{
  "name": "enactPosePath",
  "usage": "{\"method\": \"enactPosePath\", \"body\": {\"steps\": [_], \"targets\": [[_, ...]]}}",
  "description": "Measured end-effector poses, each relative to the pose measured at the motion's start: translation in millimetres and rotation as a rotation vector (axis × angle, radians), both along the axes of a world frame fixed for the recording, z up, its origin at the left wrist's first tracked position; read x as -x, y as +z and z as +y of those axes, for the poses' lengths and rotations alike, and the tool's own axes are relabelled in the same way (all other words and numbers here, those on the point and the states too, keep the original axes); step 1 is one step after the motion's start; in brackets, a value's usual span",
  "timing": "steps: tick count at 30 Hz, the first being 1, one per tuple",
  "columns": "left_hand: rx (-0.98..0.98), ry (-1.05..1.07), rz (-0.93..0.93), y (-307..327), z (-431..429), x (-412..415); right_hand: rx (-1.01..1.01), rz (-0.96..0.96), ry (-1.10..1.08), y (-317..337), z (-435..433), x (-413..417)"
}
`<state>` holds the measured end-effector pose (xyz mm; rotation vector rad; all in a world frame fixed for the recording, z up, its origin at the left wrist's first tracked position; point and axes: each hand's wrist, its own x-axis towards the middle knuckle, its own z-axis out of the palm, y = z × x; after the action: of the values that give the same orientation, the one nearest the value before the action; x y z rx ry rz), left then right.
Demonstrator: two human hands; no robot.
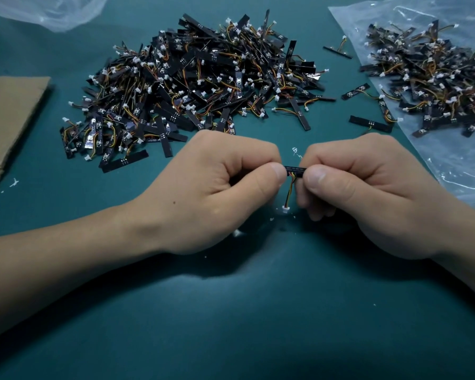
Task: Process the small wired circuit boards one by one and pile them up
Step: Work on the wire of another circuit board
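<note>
Wired circuit board (294, 169): a short black strip held level over the green mat (231, 325), just in front of the person, with only its middle showing between the two hands. The left hand (217, 187) pinches one end between thumb and curled forefinger. The right hand (368, 193) pinches the other end the same way, its other fingers folded under. Thin coloured wires (291, 191) hang from the strip down to a white connector (285, 210), which dangles free near the mat.

Likely hazards: both grips sit close to the wire joints, so bending or twisting could crack the strip or tear a wire loose, and the dangling connector could snag on the right fingers. White flecks (237, 233) on the mat below suggest that fragments are shed and may scatter.

Beyond lie a large central pile (198, 86) and a second pile (428, 80) on a plastic sheet (464, 165), with stray boards (370, 123) between them. A carelessly released board could land in the wrong heap; which heap holds finished pieces cannot be told.
</note>
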<state>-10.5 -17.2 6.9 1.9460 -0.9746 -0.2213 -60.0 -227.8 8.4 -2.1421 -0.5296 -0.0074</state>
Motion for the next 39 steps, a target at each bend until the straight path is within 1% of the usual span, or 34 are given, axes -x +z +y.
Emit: {"method": "enactPosePath", "body": {"steps": [6, 16, 27, 39], "targets": [[-0.015, -0.014, -0.015, -0.4, 0.9, -0.2, -0.024, 0.013, 0.015, -0.1, -1.3, 0.9], [-0.038, -0.034, -0.066, 2.4, 1.1, -0.7, -0.006, -0.002, 0.021, -1.4, -2.5, 0.5], [-0.047, -0.043, -0.067, 2.4, 0.9, 0.4, 0.024, -0.017, 0.055, -2.2, -2.8, 0.0], [-0.02, -0.062, -0.072, 2.1, 0.5, 0.4, 0.008, 0.022, 0.085, -4.3, -2.9, 0.3]]}}
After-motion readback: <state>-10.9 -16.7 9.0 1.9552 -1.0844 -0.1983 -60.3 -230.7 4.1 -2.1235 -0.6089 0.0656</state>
